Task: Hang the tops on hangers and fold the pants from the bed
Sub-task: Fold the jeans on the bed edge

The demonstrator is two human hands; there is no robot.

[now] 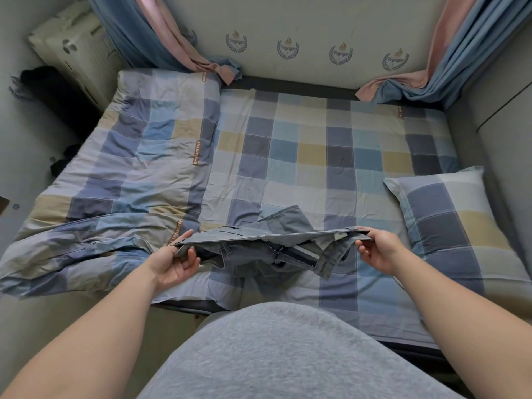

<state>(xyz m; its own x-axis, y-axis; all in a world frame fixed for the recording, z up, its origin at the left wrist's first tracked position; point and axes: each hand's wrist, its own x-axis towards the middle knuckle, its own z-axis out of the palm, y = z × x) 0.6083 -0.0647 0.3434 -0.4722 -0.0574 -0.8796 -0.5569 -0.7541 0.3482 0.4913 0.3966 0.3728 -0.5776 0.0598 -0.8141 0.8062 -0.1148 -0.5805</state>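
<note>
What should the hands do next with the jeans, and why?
Probably lift and shake the jeans so the legs hang straight. The left hand and right hand each pinch one end of the waistband, but the legs lie crumpled on the bed.

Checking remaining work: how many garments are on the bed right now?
1: the grey jeans at the front edge of the bed, waistband held by the left hand and right hand. More could be hidden under the duvet on the left.

I see flat open bed [316, 145] ahead of me; a rumpled quilt [129, 156] blocks the left, a pillow [454, 214] the right.
</note>
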